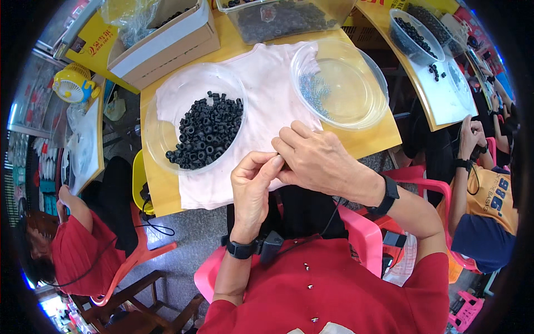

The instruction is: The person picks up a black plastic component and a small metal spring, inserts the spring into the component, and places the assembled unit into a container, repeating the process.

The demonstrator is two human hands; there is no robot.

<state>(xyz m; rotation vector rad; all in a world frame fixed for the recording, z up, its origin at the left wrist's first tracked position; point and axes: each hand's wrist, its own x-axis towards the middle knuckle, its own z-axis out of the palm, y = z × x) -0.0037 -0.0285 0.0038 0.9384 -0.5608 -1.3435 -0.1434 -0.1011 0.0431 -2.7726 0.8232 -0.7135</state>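
Note:
My left hand (pixel 255 186) and my right hand (pixel 318 158) meet over the near edge of the table, fingertips pinched together. A sliver of something dark shows between them; the fingers hide the rest, so its kind cannot be made out. To the left of my hands, a round clear plastic bowl (pixel 161 125) holds a heap of small black ring-like parts (pixel 207 131). Beyond my right hand stands a second clear bowl (pixel 356 83), with many tiny pale-blue see-through pieces (pixel 314 92) gathered on its left side.
Both bowls rest on a pale pink cloth (pixel 264 72) over a yellow wooden table (pixel 378 136). At the back are a cardboard box (pixel 167 47) and a clear tub (pixel 283 22) of dark parts. People sit at both sides, the left one in a red shirt (pixel 89 253).

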